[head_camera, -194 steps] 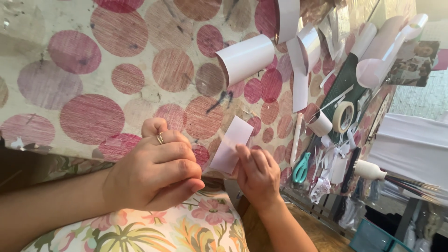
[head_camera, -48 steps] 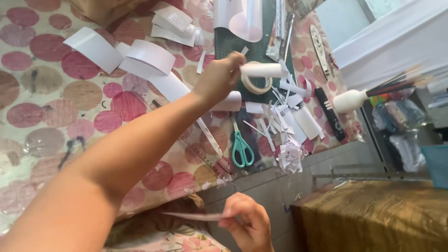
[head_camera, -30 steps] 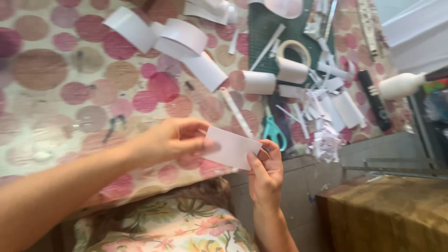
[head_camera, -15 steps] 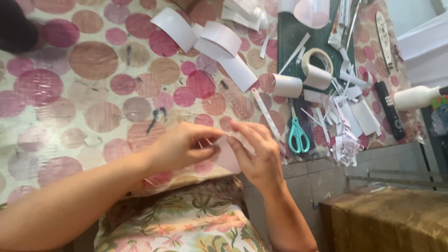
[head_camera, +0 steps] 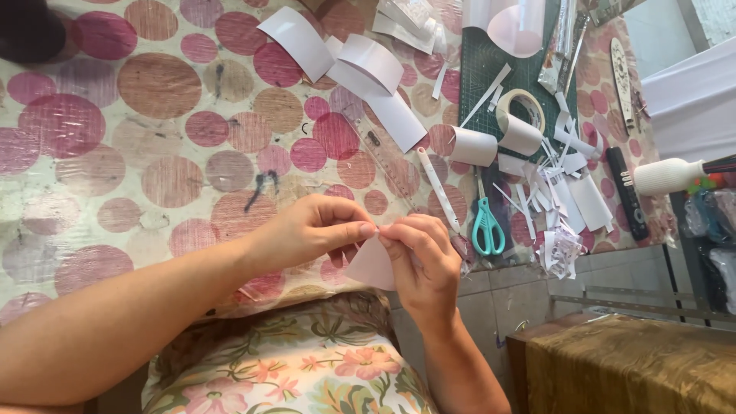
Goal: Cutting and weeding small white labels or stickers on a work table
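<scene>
White paper, a small folded piece, now sits pinched between your two hands at the near edge of the table, just above your lap. Your left hand closes thumb and forefinger on its upper corner, and your right hand grips the same corner from the other side, fingertips touching. A second ago the sheet lay flatter and wider between your hands; before that, your left arm was stretched out toward the rolled paper tubes and the tape roll. The reach is over, and the work looks to be back on shaping this one piece. The teal-handled scissors, the paper scraps and the clear ruler lie untouched on the spotted tablecloth, well apart from both hands.
</scene>
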